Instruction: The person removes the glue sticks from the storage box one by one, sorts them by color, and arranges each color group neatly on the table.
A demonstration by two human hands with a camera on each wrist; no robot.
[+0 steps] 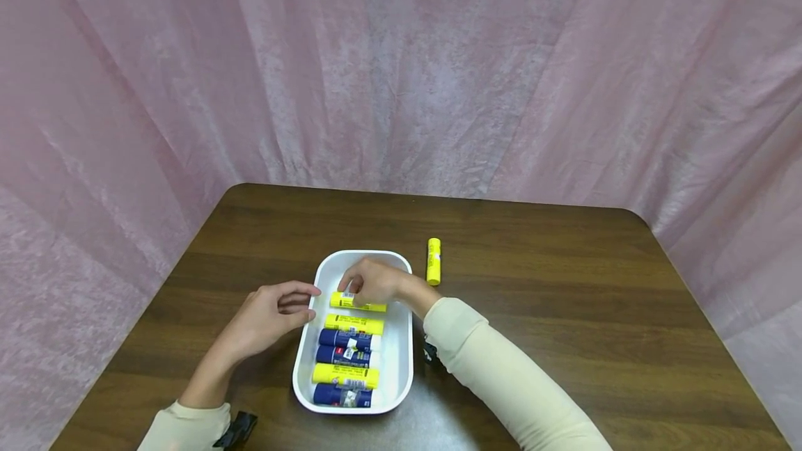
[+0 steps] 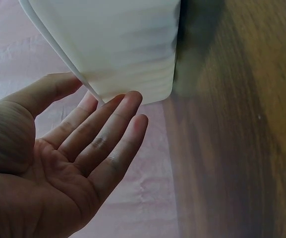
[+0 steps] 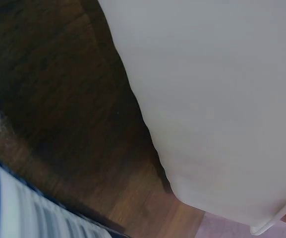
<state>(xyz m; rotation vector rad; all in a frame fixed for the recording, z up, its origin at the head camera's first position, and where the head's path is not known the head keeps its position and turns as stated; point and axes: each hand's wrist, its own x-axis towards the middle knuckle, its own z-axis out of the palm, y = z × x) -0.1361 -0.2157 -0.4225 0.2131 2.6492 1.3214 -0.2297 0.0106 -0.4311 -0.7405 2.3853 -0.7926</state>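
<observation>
A white tray point(image 1: 401, 374) holds a column of yellow and dark blue glue sticks lying crosswise. My right hand point(image 1: 374, 282) reaches over the tray's right rim and pinches the farthest yellow glue stick point(image 1: 374, 307) between thumb and fingers. Just nearer lies another yellow glue stick point(image 1: 354, 324), then two blue glue sticks point(image 1: 344, 355), a yellow one point(image 1: 345, 375) and a blue one point(image 1: 342, 395). At the left rim, my left hand point(image 1: 268, 315) rests its fingertips against the tray, fingers loosely extended. The left wrist view shows that hand point(image 2: 78, 153) beside the tray's outer wall point(image 2: 128, 44).
A lone yellow glue stick point(image 1: 434, 262) lies on the brown wooden table point(image 1: 564, 284), right of the tray's far end. Pink curtains point(image 1: 401, 75) hang behind the table. The right wrist view shows mostly the tray's outer wall point(image 3: 217, 99), hiding the hand.
</observation>
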